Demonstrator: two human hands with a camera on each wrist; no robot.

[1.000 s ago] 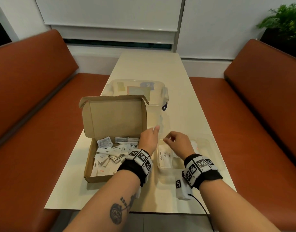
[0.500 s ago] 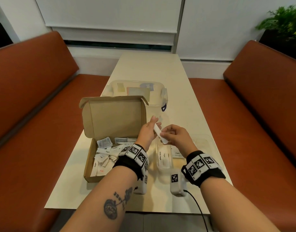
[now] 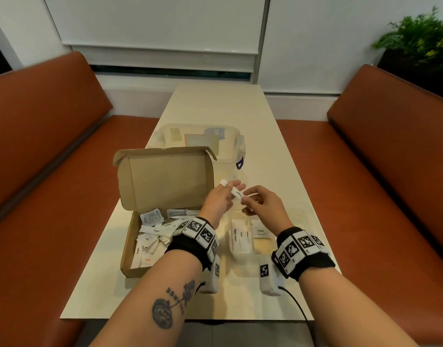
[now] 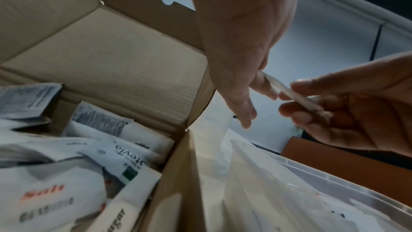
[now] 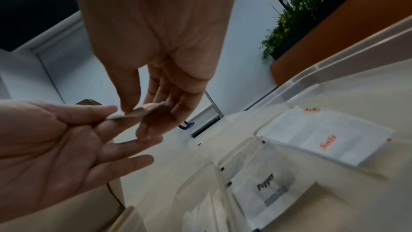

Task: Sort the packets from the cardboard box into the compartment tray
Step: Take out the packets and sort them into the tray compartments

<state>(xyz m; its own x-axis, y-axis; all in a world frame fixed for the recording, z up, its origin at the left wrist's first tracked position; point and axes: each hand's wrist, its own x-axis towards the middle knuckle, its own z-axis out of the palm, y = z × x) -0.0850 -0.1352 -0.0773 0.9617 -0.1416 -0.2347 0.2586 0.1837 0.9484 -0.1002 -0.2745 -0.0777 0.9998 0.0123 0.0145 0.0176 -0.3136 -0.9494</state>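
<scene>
Both hands are holding one long sugar stick packet (image 3: 234,192) in the air, just past the far edge of the clear compartment tray (image 3: 300,216). The left hand (image 3: 216,202) is pinching its far end with the other fingers spread loose, and the right hand (image 3: 261,206) is pinching the near end. The cardboard box (image 3: 130,246) is sitting to the left, full of mixed packets. My guess at the risk: letting go too early could drop it into the pepper (image 5: 265,182) or salt (image 5: 327,141) slot rather than with the white sugar sticks (image 3: 236,237).
</scene>
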